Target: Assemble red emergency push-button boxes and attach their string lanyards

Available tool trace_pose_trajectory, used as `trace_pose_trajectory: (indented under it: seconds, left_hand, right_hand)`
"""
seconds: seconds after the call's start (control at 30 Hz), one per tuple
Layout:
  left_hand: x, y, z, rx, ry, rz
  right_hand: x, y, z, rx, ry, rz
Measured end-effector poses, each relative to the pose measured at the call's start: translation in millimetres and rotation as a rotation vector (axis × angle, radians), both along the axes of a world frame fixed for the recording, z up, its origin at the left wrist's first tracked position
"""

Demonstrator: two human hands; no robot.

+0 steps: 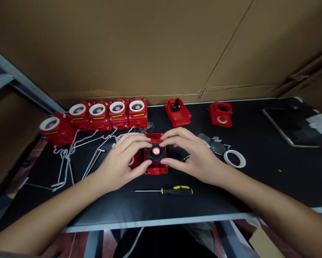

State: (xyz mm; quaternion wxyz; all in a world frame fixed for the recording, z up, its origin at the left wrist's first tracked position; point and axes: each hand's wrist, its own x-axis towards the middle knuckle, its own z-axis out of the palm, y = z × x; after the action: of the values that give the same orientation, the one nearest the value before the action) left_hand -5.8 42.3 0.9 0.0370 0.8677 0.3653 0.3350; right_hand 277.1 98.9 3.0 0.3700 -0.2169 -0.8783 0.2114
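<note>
In the middle of the head view, a red open box (157,171) holds a black square insert (152,157) with a round red-and-white sticker on its centre. My left hand (125,157) curls at the insert's left side, fingertips at its upper edge and thumb at its lower edge. My right hand (190,152) mirrors this on the right, thumb and fingers at the insert's corners. Behind my left hand, another red part (135,161) shows partly. Nearer to me lies a black-and-yellow screwdriver (177,190), its shaft pointing left.
Assembled red boxes (119,116) with white rings line the back left, with cords and metal rods (65,161) before them. An open red box (177,113) and a red cover (221,114) stand behind. Right are glass discs (218,148), screws, a white ring (234,158) and a tablet (289,125).
</note>
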Motion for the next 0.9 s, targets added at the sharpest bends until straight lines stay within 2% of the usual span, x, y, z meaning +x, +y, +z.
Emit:
trace_pose_trajectory:
  seconds: [0.07, 0.13, 0.23, 0.33, 0.43, 0.57, 0.7, 0.9]
  left_hand:
    - [-1, 0, 0.8, -0.004, 0.002, 0.008]
    - [-2, 0, 1.9, -0.014, 0.009, 0.017]
    - [-3, 0, 3.4, -0.017, 0.017, 0.010]
    - [-4, 0, 4.2, -0.017, 0.027, 0.002]
    - [-6, -2, 3.9, -0.018, 0.032, 0.001]
    - [-11, -2, 3.0, -0.019, 0.025, 0.005]
    - [-13, -1, 2.9, -0.015, 0.022, 0.016]
    - [-12, 0, 4.0, -0.010, 0.023, 0.018]
  right_hand:
    - [14, 9, 16.5, 0.009, -0.007, -0.037]
    - [39, 24, 36.8, -0.010, -0.056, -0.137]
    - [83, 53, 56.0, -0.092, -0.344, -0.328]
    - [112, 77, 49.4, -0.158, -0.627, -0.396]
    - [116, 87, 31.5, -0.215, -0.750, -0.385]
    - [107, 84, 19.9, -0.225, -0.782, -0.324]
    - [102, 82, 19.1, -0.176, -0.788, -0.312]
    - [98, 81, 21.7, -0.203, -0.778, -0.328]
